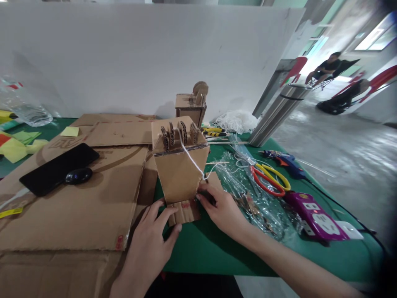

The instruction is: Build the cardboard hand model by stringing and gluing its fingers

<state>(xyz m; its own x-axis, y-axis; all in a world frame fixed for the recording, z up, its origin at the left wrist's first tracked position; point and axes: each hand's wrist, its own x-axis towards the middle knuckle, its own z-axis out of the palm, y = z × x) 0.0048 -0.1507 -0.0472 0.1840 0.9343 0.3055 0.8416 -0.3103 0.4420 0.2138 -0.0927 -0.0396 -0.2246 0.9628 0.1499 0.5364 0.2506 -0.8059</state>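
A tapered cardboard box (181, 176) stands in front of me, with upright corrugated cardboard tabs (172, 134) on its top. A white string (192, 158) runs from the tabs down past its right side. From the foot of the box a creased cardboard flap (185, 212) lies towards me. My left hand (150, 238) rests at the flap's left side, fingers apart and fingertips touching it. My right hand (221, 207) is closed, its thumb and index finger pinching the box's lower right edge; the exact contact is partly hidden.
Flat cardboard sheets (102, 215) lie left, bearing a black phone (58, 169) and mouse (78, 176). Behind stands another cardboard model (189, 107). Right are scissors (269, 180), clear plastic wrap (229, 178), a glue gun (283, 162), a purple power strip (316, 217) and a metal cylinder (279, 116).
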